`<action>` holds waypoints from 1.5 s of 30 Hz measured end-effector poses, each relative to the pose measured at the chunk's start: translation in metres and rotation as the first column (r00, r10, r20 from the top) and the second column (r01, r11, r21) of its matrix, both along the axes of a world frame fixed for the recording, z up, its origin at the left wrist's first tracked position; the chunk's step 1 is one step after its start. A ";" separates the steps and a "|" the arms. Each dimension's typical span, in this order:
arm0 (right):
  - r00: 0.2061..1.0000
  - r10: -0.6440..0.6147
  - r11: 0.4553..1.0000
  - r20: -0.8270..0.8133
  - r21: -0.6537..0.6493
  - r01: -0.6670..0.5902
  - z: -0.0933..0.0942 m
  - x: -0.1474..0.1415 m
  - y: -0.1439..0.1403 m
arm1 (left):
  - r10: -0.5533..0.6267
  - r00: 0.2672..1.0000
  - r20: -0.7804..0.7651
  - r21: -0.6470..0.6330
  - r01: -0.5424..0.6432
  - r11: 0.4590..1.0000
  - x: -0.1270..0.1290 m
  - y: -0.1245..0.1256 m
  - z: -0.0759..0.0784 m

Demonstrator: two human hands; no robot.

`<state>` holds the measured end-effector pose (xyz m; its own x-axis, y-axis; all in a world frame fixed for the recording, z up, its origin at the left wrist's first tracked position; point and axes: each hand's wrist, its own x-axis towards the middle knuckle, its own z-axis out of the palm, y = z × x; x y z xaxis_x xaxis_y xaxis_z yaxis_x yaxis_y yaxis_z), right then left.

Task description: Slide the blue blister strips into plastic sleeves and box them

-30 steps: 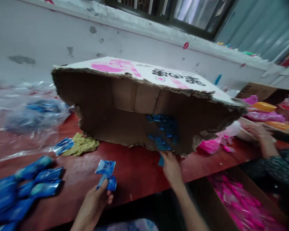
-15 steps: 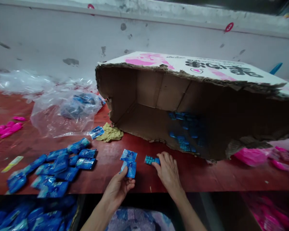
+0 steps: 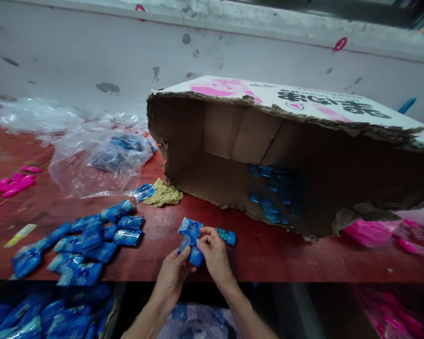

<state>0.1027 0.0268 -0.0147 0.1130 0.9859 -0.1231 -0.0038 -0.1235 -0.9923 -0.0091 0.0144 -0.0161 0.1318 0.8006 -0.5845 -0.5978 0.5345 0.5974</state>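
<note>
Your left hand point(image 3: 174, 269) pinches the near end of the blue wrapper point(image 3: 190, 227), your right hand point(image 3: 215, 252) its right edge (a beaded blue piece point(image 3: 229, 237) lies just beside that hand on the red table point(image 3: 268, 256)).

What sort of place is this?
Probably a small packing workshop: a pile of blue packets on a red-topped bench, a torn-edged carton holding blue pieces, and pink pieces further left.

1. The left hand point(image 3: 175, 267) and right hand point(image 3: 215, 252) pinch a blue packet point(image 3: 191, 227).
2. A blue beaded piece point(image 3: 229, 237) lies beside the right hand.
3. Beyond, a torn-edged cardboard box point(image 3: 215, 129) holds blue pieces point(image 3: 270, 212).
</note>
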 end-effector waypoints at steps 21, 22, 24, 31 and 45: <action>0.326 -0.058 0.992 0.944 0.090 -0.084 0.003 0.050 -0.003 | 0.100 0.995 -0.006 -0.226 -0.098 0.969 -0.005 0.001 0.005; 0.284 -0.044 0.993 0.958 0.072 -0.090 -0.002 0.053 -0.003 | 0.111 0.994 -0.009 -0.239 -0.110 0.965 -0.004 0.002 0.005; 0.306 -0.035 0.990 0.951 0.075 -0.118 -0.008 0.054 -0.004 | 0.134 0.991 -0.012 -0.260 -0.132 0.956 -0.002 0.002 0.006; 0.769 0.007 0.968 0.640 0.189 -0.166 0.014 0.040 -0.016 | 0.207 0.978 -0.016 -0.302 -0.202 0.932 -0.001 0.005 0.005; 0.755 0.074 0.941 0.652 0.206 -0.270 0.025 0.027 -0.026 | 0.190 0.978 0.081 -0.199 -0.171 0.965 0.000 0.008 0.008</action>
